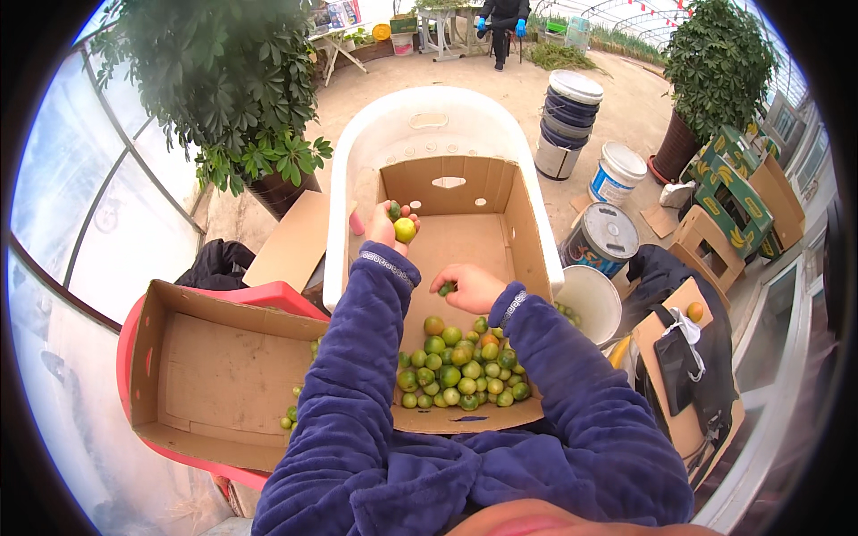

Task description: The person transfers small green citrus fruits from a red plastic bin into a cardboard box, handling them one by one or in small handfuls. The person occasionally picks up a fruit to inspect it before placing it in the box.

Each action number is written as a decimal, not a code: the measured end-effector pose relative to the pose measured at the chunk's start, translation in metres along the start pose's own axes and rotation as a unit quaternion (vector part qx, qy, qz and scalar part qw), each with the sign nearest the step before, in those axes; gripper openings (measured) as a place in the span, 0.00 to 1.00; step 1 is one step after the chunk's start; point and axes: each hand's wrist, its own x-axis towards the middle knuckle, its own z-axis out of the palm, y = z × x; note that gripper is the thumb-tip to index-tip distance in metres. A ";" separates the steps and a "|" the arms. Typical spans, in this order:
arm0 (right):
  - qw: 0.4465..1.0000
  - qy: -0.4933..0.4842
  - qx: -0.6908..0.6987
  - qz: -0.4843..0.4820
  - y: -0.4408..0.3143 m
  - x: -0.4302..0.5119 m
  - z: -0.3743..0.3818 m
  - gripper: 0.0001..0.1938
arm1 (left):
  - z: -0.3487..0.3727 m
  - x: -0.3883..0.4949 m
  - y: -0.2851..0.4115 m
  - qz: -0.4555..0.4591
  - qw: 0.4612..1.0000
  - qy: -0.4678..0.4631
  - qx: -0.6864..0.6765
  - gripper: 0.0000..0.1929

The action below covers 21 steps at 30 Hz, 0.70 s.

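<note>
My left hand (381, 231) is raised over the cardboard box (462, 244), palm up, around a yellow tomato (405, 230) and a smaller dark green tomato (394, 212). To its right and lower, my right hand (477, 288) holds a small green piece, apparently a tomato (446, 288), partly hidden by the fingers. Piled at the box's near end are many tomatoes (462, 368), mostly green, a few orange. The box rests on a white plastic chair (429, 100). At left, a second cardboard box (221, 375) holds several green tomatoes (289, 415), partly covered by my left sleeve.
A red plastic chair (281, 295) supports the left box. Right of the white chair stand an open white bucket (593, 305) with green tomatoes inside, lidded buckets (600, 231), and cardboard with a tablet-like device (672, 368). A person (503, 23) in blue gloves sits far back.
</note>
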 end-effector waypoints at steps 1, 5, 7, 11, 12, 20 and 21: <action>0.998 -0.061 -0.026 -0.003 -0.005 -0.002 0.004 0.16 | 0.001 -0.002 -0.001 0.018 1.000 0.000 0.007 0.09; 0.970 -0.231 -0.071 -0.006 -0.005 -0.009 0.023 0.16 | 0.012 -0.011 0.001 0.006 1.000 0.004 0.010 0.08; 0.953 -0.290 -0.087 -0.001 -0.025 -0.012 0.024 0.17 | 0.007 -0.008 0.003 0.016 1.000 0.015 0.018 0.09; 0.915 -0.388 -0.114 0.003 -0.042 -0.013 0.024 0.20 | 0.003 -0.001 0.001 0.024 0.999 -0.001 0.029 0.12; 0.916 -0.386 -0.113 0.000 -0.039 -0.012 0.026 0.20 | 0.003 -0.003 0.000 0.021 0.999 -0.002 0.033 0.12; 0.976 -0.209 -0.065 -0.020 0.001 0.000 0.031 0.18 | -0.003 0.013 -0.001 0.040 0.997 -0.043 0.046 0.12; 0.985 -0.145 -0.076 -0.059 0.012 0.003 0.034 0.17 | -0.015 0.025 -0.001 0.045 0.996 -0.072 0.035 0.13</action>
